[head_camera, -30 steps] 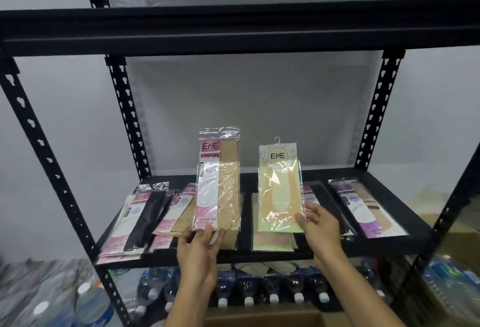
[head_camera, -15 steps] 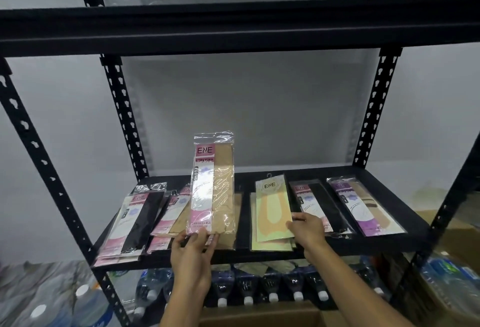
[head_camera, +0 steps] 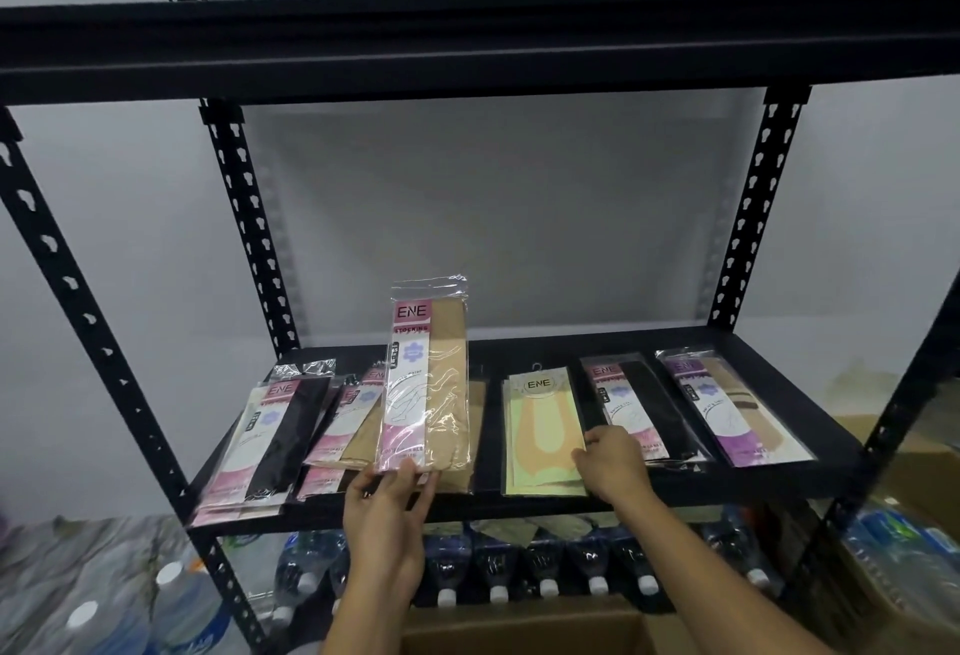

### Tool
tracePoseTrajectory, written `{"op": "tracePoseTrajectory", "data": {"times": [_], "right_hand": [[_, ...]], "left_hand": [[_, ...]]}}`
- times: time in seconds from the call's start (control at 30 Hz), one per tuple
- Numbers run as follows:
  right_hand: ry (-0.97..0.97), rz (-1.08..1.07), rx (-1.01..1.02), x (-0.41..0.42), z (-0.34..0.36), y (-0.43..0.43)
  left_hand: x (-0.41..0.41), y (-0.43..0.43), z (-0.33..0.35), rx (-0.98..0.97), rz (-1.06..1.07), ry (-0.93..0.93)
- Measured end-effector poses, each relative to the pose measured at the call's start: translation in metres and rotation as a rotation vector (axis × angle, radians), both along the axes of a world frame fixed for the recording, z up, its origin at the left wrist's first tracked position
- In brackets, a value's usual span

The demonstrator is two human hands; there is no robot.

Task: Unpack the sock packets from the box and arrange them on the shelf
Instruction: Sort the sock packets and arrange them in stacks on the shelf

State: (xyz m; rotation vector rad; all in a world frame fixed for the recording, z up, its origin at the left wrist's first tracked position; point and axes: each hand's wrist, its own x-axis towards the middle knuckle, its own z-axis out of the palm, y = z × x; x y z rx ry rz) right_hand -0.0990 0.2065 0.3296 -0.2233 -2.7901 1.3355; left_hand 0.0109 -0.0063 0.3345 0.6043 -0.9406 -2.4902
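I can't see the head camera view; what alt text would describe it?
A left hand holds a pink-labelled beige stocking packet upright over a black metal shelf, while the right hand rests on a flat pale-green sock packet among other packets.

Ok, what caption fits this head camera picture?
Left hand holds up a beige sock packet; right hand rests on the green packet on the shelf.

Dim, flat indoor light; wide-angle view, soft overall.
Wall was evenly grey, with faint upright shadows. Glare showed on the raised sock packet. Shelf frame bowed toward the edges; bottles at lower left were blurred.
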Motion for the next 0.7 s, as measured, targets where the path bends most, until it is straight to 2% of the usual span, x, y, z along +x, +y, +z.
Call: {"op": "tracePoseTrajectory", "data": {"times": [0.37,0.7], "right_hand": [[0.235,0.019,0.243,0.012,0.002,0.004],[0.389,0.054,0.018,0.02,0.006,0.005]], "left_hand": [[0.004,0.003,0.002,0.008,-0.008,-0.01],[0.005,0.005,0.001,0.013,-0.008,-0.027]]}}
